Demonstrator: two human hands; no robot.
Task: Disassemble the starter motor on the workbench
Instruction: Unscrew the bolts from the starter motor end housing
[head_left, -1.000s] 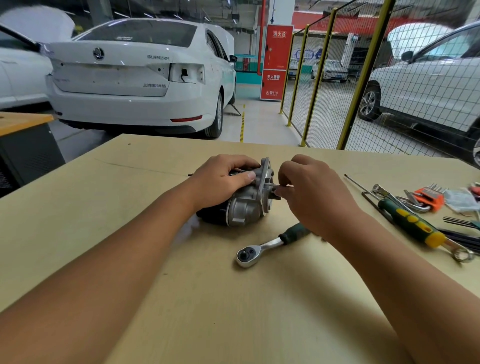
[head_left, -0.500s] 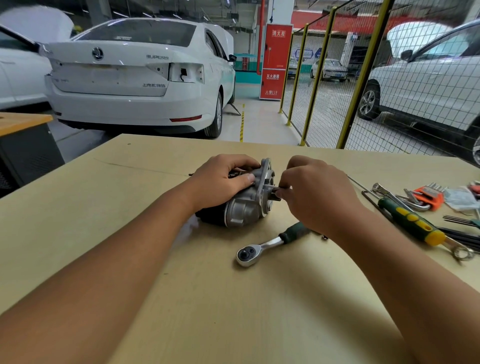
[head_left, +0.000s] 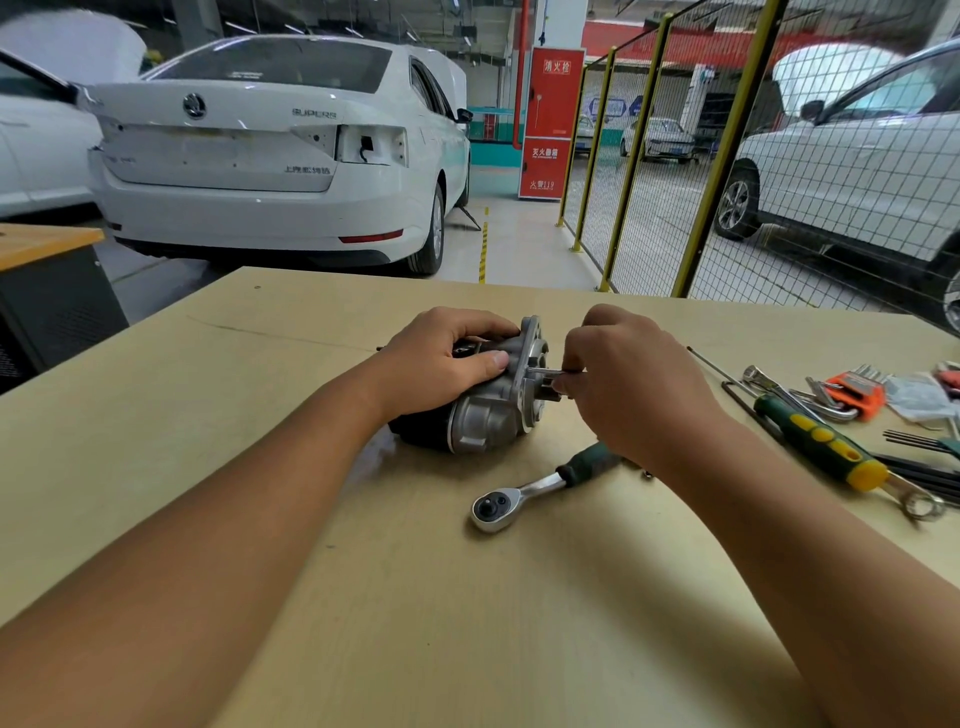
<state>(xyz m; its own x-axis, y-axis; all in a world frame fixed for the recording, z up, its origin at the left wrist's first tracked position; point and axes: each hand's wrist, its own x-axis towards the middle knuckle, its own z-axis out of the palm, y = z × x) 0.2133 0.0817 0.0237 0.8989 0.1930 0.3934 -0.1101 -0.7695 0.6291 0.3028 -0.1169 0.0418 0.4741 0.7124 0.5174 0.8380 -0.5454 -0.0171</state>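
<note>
The starter motor (head_left: 480, 402) lies on its side at the middle of the workbench (head_left: 363, 571), long axis running left to right, its flanged silver end facing right. From that end a thin bolt (head_left: 545, 371) sticks out along the same axis, and the right hand (head_left: 628, 384) pinches its outer end between curled fingertips, so drawing it out probably means pulling straight right. The left hand (head_left: 441, 364) grips the housing from above, and a ratchet (head_left: 535, 488) lies just near of the motor.
</note>
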